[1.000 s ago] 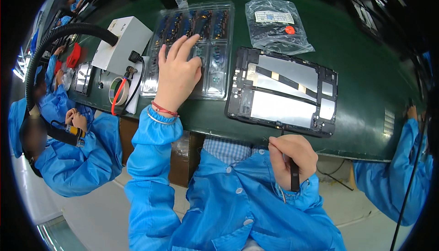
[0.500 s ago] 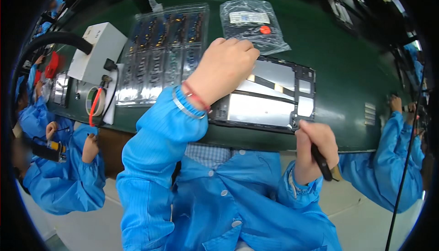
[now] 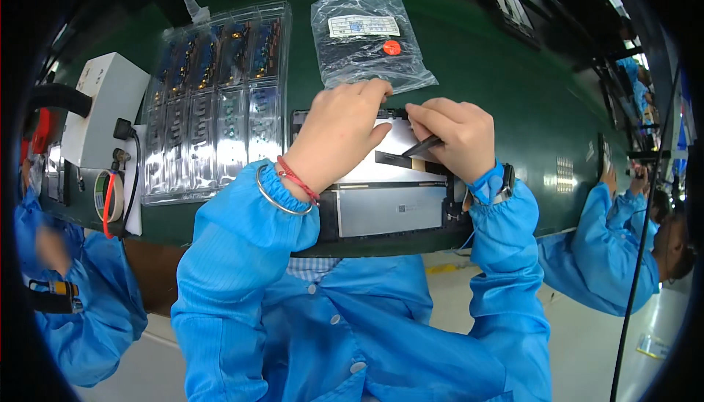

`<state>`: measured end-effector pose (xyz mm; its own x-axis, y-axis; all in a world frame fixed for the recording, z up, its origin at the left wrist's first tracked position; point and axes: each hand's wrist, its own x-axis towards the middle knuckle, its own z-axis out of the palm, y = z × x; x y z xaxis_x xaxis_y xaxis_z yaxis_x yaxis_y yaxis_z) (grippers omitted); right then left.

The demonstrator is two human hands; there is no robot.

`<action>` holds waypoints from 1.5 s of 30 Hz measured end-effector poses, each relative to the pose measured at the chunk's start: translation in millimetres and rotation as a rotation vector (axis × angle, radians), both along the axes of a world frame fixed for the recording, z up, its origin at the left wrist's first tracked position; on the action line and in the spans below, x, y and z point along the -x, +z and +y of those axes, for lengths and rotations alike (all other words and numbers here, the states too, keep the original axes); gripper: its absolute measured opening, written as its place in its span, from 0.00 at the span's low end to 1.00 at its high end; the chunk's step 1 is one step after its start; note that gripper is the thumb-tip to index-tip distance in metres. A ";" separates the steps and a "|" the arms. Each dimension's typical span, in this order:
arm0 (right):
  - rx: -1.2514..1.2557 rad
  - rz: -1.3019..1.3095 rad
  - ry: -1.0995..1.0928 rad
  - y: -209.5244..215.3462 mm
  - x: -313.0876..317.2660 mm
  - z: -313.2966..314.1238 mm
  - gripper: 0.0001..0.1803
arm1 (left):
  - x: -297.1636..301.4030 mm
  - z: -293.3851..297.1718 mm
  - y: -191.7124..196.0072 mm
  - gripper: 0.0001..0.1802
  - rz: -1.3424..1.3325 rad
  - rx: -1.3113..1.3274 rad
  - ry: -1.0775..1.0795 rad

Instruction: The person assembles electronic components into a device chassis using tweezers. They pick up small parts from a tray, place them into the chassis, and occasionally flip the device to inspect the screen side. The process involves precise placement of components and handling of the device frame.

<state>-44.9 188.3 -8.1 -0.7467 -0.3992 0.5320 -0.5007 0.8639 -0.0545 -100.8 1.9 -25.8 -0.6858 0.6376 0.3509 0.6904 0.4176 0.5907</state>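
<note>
Bright blue sleeves (image 3: 227, 263) and a matching smock (image 3: 352, 292) with white buttons (image 3: 335, 319) stand out against a dark green bench (image 3: 532, 120), above blue-and-white checked cloth (image 3: 312, 269). A bracelet (image 3: 295, 175) shows red, a bangle (image 3: 271, 195) silver. The tablet (image 3: 374, 200) pairs black edges with silver-grey panels; the tool (image 3: 422, 147) is black, the box (image 3: 110, 101) white, the sticker (image 3: 391, 47) orange-red.

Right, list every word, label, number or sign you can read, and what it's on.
None is legible enough to quote.
White label on the clear plastic bag: too small.
Dark mark and tiny print on the grey panel: too small.
</note>
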 end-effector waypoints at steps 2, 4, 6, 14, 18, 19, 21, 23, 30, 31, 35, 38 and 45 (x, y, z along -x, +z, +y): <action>-0.060 -0.009 0.010 -0.6 -1.7 -0.8 0.13 | -0.8 3.1 -1.6 0.21 -0.189 -0.100 -0.032; -0.113 -0.014 0.001 -1.8 -3.1 -3.0 0.13 | 0.0 1.9 -2.4 0.24 -0.189 -0.102 -0.034; -0.144 -0.024 -0.004 -3.7 -3.1 -3.9 0.14 | -0.7 0.7 -1.8 0.25 -0.183 -0.114 -0.027; -0.213 0.083 0.001 -4.2 -3.5 -9.1 0.15 | -4.4 -1.1 2.5 0.26 -0.142 -0.101 -0.012; -0.255 0.031 -0.015 -4.2 -3.8 -10.8 0.14 | -4.1 -0.7 1.5 0.25 -0.146 -0.095 0.002; -0.268 0.018 -0.022 -3.6 -4.5 -11.2 0.14 | -3.9 -0.6 0.4 0.24 -0.140 -0.099 0.000; -0.302 0.016 -0.042 -3.0 -6.7 -13.0 0.14 | -3.8 -0.2 -0.7 0.23 -0.128 -0.106 -0.003; -0.347 0.039 -0.068 -3.0 -9.3 -16.0 0.14 | -4.4 0.4 0.2 0.23 -0.118 -0.092 0.001; -0.218 -0.134 -0.054 3.0 -10.2 -17.5 0.20 | -5.0 -1.2 1.3 0.27 -0.034 -0.128 -0.045; -0.218 -0.144 -0.051 3.9 -10.0 -16.9 0.19 | -5.3 -1.2 1.7 0.28 -0.032 -0.114 -0.045; -0.168 -0.157 -0.073 6.0 -11.0 -10.8 0.18 | -7.9 1.2 3.9 0.32 -0.055 -0.034 -0.042; 0.274 -0.011 -0.151 10.6 -12.8 17.9 0.16 | -10.9 1.2 9.4 0.33 0.072 0.105 -0.040; 0.396 -0.550 -0.256 19.8 -36.4 82.4 0.15 | -24.9 11.7 16.4 0.31 0.409 0.287 -0.065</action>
